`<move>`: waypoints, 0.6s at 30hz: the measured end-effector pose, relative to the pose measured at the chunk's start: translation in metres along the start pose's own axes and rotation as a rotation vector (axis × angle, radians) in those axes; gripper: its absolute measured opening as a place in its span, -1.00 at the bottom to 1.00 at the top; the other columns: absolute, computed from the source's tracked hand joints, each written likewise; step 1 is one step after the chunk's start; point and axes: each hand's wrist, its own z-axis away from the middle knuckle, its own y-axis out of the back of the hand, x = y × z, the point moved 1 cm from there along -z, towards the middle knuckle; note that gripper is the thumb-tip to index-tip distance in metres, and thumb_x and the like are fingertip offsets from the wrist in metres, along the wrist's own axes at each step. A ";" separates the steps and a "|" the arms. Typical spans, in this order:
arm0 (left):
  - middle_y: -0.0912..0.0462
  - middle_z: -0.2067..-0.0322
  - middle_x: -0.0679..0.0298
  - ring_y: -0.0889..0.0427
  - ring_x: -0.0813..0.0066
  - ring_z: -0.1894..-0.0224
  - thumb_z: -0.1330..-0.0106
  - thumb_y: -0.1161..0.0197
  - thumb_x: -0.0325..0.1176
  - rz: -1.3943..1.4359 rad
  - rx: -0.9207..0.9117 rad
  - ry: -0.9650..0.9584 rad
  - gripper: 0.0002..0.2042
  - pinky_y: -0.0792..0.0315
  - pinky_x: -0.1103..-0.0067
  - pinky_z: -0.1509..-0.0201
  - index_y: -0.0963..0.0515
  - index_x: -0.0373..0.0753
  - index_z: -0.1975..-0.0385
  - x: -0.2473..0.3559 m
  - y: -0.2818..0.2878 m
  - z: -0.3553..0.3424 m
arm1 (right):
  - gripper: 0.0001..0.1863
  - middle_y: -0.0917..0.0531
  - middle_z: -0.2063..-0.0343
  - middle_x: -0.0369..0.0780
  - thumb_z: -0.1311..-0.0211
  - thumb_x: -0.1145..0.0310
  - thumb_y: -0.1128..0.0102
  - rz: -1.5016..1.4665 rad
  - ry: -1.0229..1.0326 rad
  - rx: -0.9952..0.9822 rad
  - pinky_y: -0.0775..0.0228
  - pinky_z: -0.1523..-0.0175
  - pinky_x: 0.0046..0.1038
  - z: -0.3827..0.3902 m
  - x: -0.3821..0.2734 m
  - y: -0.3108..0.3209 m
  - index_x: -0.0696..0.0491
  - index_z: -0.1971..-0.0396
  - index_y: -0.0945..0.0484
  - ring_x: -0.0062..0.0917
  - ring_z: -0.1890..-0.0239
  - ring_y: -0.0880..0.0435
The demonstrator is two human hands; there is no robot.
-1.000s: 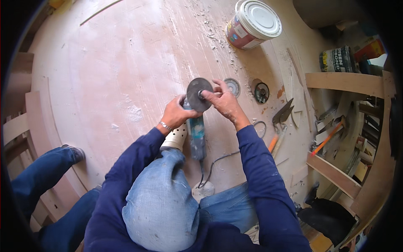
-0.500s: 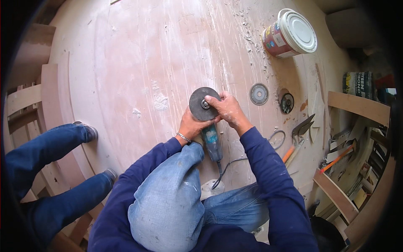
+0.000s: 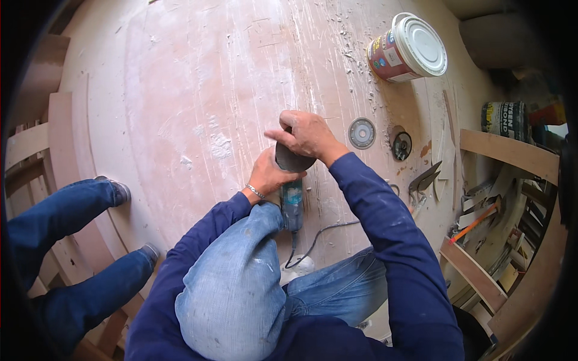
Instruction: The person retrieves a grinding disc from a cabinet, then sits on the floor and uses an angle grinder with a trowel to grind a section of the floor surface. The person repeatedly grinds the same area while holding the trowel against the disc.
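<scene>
My left hand [image 3: 269,174] is wrapped round the head of a teal and grey angle grinder [image 3: 292,207], its body pointing back toward my knee. A dark cutting disc [image 3: 293,160] is on the grinder's head, facing up and partly covered. Over the disc's far side is my right hand [image 3: 308,137], fingers curled and thumb stretched leftward. Its palm side hides the centre of the disc and whatever the fingers grip. The grinder's cord [image 3: 322,231] curves off to the right, behind my right forearm.
On the dusty floor, right of my hands, lie a grey metal disc [image 3: 362,133], a black round disc [image 3: 402,146] and dark-bladed snips [image 3: 425,179]. Farther off stands a lidded paint bucket [image 3: 415,48]. Another person's legs [image 3: 84,204] are at the left, wooden boards [image 3: 509,156] at the right.
My right hand has turned and moved from the disc's right edge over its top, now covering the centre nut. My left hand still grips the grinder. The view has shifted slightly.
</scene>
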 end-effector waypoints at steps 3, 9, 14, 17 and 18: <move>-0.69 0.25 0.07 -0.66 0.06 0.12 0.14 -0.63 0.02 -0.095 0.082 -0.104 -0.36 -0.52 0.28 -0.03 -0.61 -0.29 0.12 -0.010 -0.008 -0.010 | -0.46 -0.70 0.49 0.03 -0.32 -0.17 -0.15 -0.011 -0.197 0.157 -0.53 0.18 -0.06 -0.005 0.009 -0.017 0.07 0.45 -0.66 0.01 0.34 -0.71; -0.66 0.18 0.02 -0.62 0.00 0.12 0.15 -0.62 0.01 -0.101 0.039 -0.142 -0.38 -0.49 0.25 -0.03 -0.60 -0.29 0.16 -0.001 -0.008 -0.008 | -0.54 -0.65 0.51 0.10 -0.28 -0.01 -0.14 -0.093 -0.502 0.379 -0.50 0.21 -0.06 0.002 0.012 -0.032 0.13 0.53 -0.60 0.07 0.34 -0.68; -0.68 0.22 0.06 -0.64 0.06 0.13 0.14 -0.63 0.02 -0.130 0.047 -0.133 -0.37 -0.50 0.26 -0.04 -0.61 -0.27 0.13 -0.009 -0.006 -0.010 | -0.51 -0.66 0.45 0.12 -0.27 -0.08 -0.20 -0.087 -0.556 0.311 -0.51 0.13 -0.08 0.002 0.014 -0.029 0.13 0.44 -0.64 0.08 0.29 -0.68; -0.71 0.18 0.08 -0.69 0.17 0.10 0.12 -0.63 0.02 0.047 -0.025 -0.059 -0.36 -0.54 0.33 -0.04 -0.62 -0.27 0.08 -0.009 0.001 -0.015 | -0.46 -0.68 0.15 0.08 -0.23 -0.16 -0.27 -0.042 -0.142 0.322 -0.50 -0.07 -0.14 0.009 0.018 -0.017 0.07 0.17 -0.68 0.00 0.07 -0.66; -0.73 0.16 0.09 -0.71 0.21 0.09 0.11 -0.63 0.01 0.134 -0.048 -0.029 -0.35 -0.56 0.36 -0.04 -0.63 -0.27 0.06 -0.010 0.002 -0.015 | -0.42 -0.67 0.02 0.06 -0.22 -0.18 -0.30 -0.026 0.066 0.355 -0.49 -0.15 -0.16 0.017 0.020 -0.009 0.05 0.06 -0.68 -0.03 -0.02 -0.65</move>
